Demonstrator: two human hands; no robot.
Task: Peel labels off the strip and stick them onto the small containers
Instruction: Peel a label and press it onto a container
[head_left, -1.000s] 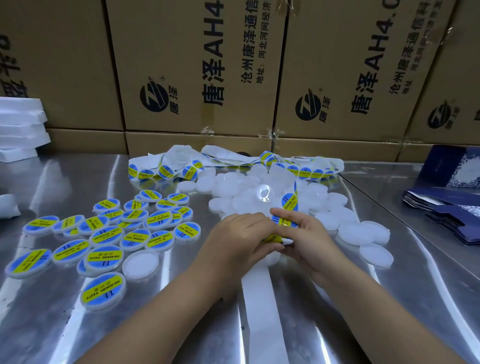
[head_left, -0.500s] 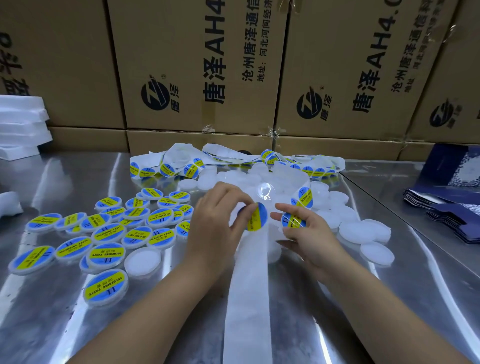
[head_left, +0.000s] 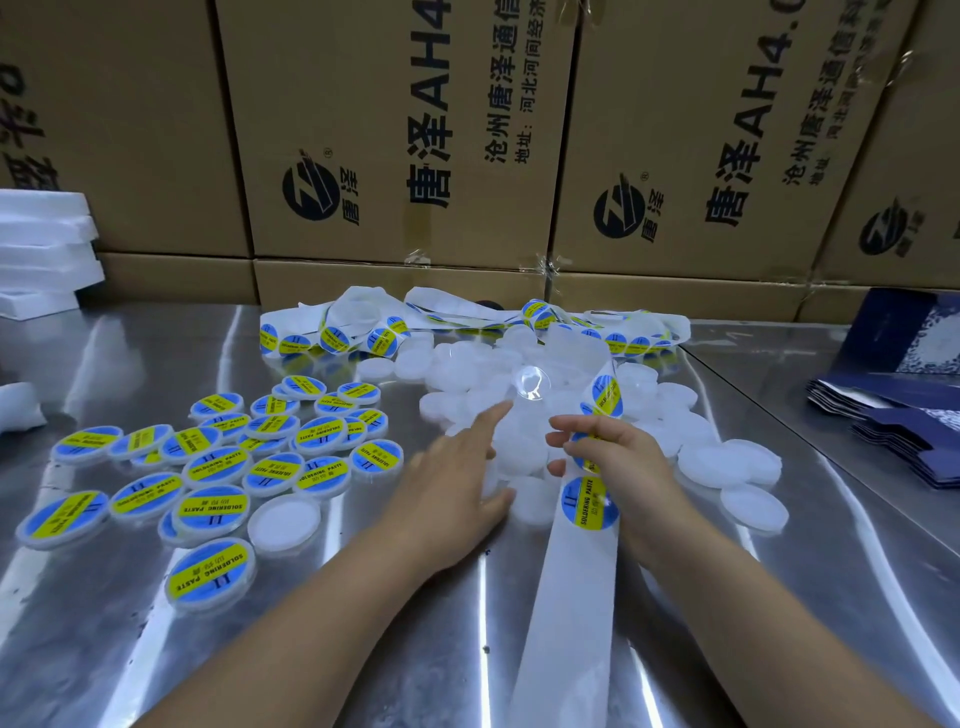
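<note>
L grip (head_left: 457, 488) open, fingers straight, over blank white containers (head_left: 519, 457) on counter (head_left: 78, 623); R grip (head_left: 618, 457) curled, pinching label strip (head_left: 566, 623); labelled containers (head_left: 213, 506) to L.

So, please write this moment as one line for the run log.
left hand: open, over unlabelled containers | right hand: holds label strip | labelled containers: grouped apart
</note>
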